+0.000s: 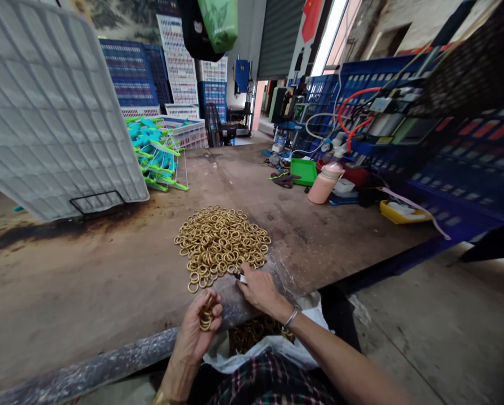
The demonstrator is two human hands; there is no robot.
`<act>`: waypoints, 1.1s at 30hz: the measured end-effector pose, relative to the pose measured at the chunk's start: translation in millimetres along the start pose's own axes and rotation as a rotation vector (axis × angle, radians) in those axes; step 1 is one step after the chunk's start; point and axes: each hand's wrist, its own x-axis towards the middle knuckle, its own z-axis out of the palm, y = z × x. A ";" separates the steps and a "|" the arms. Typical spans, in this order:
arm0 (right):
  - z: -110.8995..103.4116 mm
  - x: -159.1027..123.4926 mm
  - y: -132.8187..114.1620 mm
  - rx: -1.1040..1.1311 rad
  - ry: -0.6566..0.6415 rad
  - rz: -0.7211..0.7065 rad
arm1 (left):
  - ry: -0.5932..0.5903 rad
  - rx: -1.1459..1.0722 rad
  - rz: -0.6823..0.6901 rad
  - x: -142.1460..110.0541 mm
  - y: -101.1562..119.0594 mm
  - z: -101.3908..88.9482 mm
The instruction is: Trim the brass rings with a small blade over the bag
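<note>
A heap of gold-coloured metal rings [223, 239] lies on the worn brown table [108, 281]. Just in front of it, near the table edge, my left hand [195, 326] is closed around several of the same rings [206, 319]. My right hand [261, 289] is at the near right side of the heap, its fingers pinched on a small white tool with a black tip [241, 278]; its exact kind is unclear. Below the table edge, at my lap, a white sack [315, 309] gapes with more rings inside, in shadow.
A large ribbed white panel [58, 107] stands at the left. Behind it are green and turquoise plastic pieces [157, 152]. A pink bottle [324, 183], a green tray [303, 171] and a yellow tray [404, 214] sit to the right, before blue crates and a machine with hoses.
</note>
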 end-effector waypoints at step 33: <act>-3.2 -7.2 -22.0 0.940 -0.002 -0.136 | 0.007 0.551 0.163 -1.0 -16.5 14.0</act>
